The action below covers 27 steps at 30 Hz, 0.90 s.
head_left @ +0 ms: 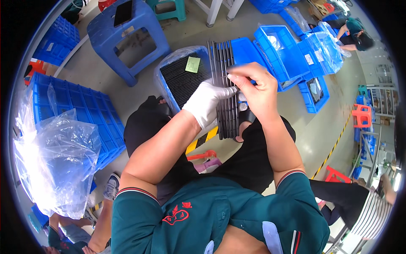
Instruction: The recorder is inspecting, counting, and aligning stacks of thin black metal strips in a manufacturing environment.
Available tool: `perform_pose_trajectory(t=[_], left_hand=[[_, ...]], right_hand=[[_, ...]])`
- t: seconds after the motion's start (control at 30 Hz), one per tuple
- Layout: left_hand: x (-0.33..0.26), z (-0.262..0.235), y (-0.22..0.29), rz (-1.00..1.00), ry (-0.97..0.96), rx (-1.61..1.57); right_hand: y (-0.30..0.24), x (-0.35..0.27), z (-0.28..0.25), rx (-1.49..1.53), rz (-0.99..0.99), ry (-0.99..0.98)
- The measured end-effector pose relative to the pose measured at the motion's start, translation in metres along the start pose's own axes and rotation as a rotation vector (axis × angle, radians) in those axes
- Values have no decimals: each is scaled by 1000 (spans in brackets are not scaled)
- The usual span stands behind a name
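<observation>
Centrally, the gloved left hand [209, 101] grips a stack of black strips [225, 89]; the bare right hand [256, 86] pinches one strip's upper end. Beside them, the lined blue crate [179, 76] looks mostly full.

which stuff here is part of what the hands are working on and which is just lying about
In use:
left hand, gloved
right hand
stack of thin black strips
lined crate of black strips

Lying about:
blue stool
clear plastic bag
open blue bins
</observation>
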<state>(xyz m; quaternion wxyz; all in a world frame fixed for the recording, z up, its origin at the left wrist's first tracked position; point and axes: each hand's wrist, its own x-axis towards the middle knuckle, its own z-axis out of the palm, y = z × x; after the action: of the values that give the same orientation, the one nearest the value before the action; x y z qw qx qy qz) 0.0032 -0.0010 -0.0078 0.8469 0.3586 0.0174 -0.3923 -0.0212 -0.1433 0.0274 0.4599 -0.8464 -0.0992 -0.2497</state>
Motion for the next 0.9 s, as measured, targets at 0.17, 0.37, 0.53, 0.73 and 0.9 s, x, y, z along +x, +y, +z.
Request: perform_pose_trajectory(t=[0.17, 0.37, 0.53, 0.73, 0.9], left_hand=[[-1, -1, 0, 7, -21, 1], [-2, -4, -1, -14, -25, -21], [0, -6, -1, 11, -43, -9], [3, -9, -4, 10, -54, 55], [-7, 3, 6, -53, -60, 34]], right_hand=[[2, 0, 1, 91, 130, -36], [1, 2, -1, 93, 165, -50], [5, 5, -2, -149, -116, -61], [-1, 3, 1, -257, -240, -55], [6, 3, -4, -218, -60, -8]])
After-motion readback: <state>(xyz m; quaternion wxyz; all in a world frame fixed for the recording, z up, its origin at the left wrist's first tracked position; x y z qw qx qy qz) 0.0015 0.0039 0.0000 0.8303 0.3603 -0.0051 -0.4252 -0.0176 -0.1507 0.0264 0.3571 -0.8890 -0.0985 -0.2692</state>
